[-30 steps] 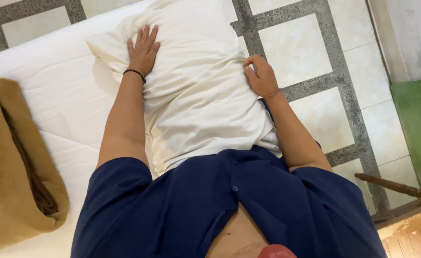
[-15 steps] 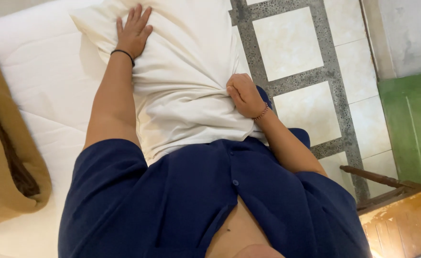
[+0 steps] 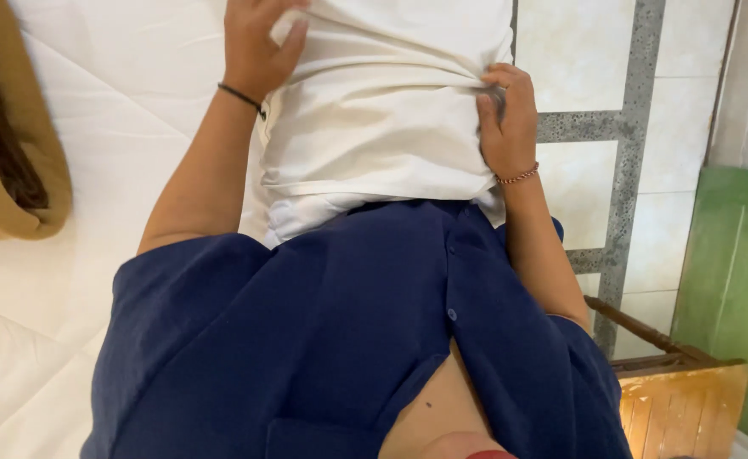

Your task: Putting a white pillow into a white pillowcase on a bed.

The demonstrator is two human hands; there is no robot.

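A white pillow in a cream pillowcase (image 3: pixel 382 127) lies against my body, over the edge of a bed with a white sheet (image 3: pixel 119 153). My left hand (image 3: pixel 259 42), with a black band at the wrist, grips the pillowcase fabric near the top left of the pillow. At the pillow's right edge my right hand (image 3: pixel 505 115), wearing a beaded bracelet, pinches the bunched cloth. My dark blue shirt (image 3: pixel 331 340) fills the lower part of the view and hides the pillow's near end.
A folded tan blanket (image 3: pixel 8 127) lies on the bed at the left. A tiled floor with grey borders (image 3: pixel 629 127) is at the right, along with a green panel (image 3: pixel 731 280) and a wooden piece of furniture (image 3: pixel 680 391).
Both hands went from lying flat on the pillow to gripping its cover. The right hand moved up along the right edge, and the pillow was drawn closer to my body.
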